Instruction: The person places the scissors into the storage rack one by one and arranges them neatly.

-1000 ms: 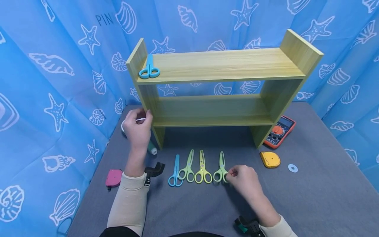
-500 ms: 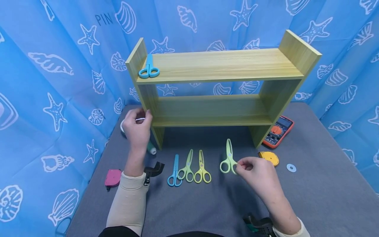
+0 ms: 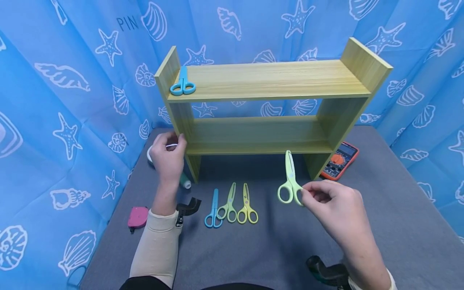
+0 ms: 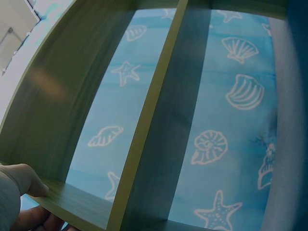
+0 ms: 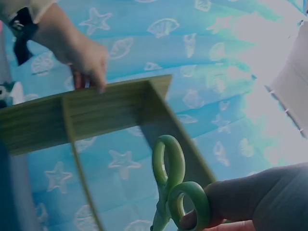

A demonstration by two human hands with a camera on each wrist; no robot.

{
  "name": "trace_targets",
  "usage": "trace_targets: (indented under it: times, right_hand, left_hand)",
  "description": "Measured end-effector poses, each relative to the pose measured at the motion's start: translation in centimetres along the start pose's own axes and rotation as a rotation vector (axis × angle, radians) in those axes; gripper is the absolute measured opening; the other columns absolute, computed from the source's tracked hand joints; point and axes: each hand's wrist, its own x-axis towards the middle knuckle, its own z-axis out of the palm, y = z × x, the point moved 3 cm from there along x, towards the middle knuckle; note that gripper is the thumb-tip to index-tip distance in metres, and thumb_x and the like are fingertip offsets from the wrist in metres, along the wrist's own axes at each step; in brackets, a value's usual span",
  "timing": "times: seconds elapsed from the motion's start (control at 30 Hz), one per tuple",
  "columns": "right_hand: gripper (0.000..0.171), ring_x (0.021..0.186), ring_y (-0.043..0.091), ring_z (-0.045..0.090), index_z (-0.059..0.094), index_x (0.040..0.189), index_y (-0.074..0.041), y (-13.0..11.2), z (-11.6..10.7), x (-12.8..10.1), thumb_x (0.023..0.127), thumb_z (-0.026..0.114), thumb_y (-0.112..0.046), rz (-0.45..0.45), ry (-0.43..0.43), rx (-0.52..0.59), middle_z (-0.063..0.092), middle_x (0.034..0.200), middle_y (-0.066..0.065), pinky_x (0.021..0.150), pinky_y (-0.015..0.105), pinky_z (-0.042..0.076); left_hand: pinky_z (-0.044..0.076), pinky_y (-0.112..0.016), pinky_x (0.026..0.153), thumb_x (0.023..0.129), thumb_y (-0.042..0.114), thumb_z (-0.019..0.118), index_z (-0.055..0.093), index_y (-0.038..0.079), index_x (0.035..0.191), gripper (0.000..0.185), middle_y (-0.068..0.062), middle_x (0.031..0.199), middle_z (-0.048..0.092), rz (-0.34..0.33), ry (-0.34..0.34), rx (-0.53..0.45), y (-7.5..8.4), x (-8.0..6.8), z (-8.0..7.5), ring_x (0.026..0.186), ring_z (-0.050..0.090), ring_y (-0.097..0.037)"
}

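Observation:
My right hand (image 3: 328,203) pinches the handle of light green scissors (image 3: 289,181) and holds them in the air in front of the wooden shelf (image 3: 268,80), blades pointing up. In the right wrist view the green scissors (image 5: 173,185) hang from my fingers (image 5: 250,197). My left hand (image 3: 167,157) grips the shelf's left side panel; its thumb (image 4: 21,179) presses the shelf board (image 4: 77,204). Three more scissors lie on the grey table (image 3: 380,225): a blue pair (image 3: 214,210), a green pair (image 3: 228,204), a yellow pair (image 3: 247,205). Another blue pair (image 3: 183,83) lies on the top shelf at the left.
An orange multimeter (image 3: 340,160) lies beside the shelf's right leg. A pink tape measure (image 3: 137,218) and a black clip (image 3: 188,208) sit near my left forearm. A green-and-white tube (image 3: 185,181) lies by the shelf's left leg. Blue seashell curtains (image 3: 65,80) surround the table.
My right hand has lifted the light green scissors off the table, out of the row, and carried them up and to the right. The left hand has stayed on the shelf.

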Motion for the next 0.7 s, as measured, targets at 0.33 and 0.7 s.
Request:
trace_targets:
  times: [0.33,0.7]
  right_hand:
    - [0.007,0.059,-0.001,0.055,0.080,0.090,-0.007,-2.5,-4.3,1.5,0.083,0.081,-0.006,-0.102,0.180,0.051,0.068,0.074,0.002,0.055,0.010,0.042]
    - [0.010,0.060,0.002,0.056,0.082,0.092,-0.010,-5.6,-7.5,4.7,0.088,0.077,-0.018,-0.120,0.264,0.081,0.064,0.069,-0.017,0.052,0.013,0.041]
  left_hand:
    - [0.055,-0.018,0.070,0.093,0.009,0.071,0.074,-0.008,0.095,0.017,-0.017,0.089,0.068,0.007,0.005,-0.001,-0.1,0.0,-0.1,0.079,0.067,-0.025]
    - [0.055,-0.017,0.071,0.094,0.010,0.072,0.074,-0.007,0.097,0.018,-0.017,0.090,0.068,0.006,-0.009,-0.010,0.0,0.0,-0.1,0.080,0.067,-0.025]
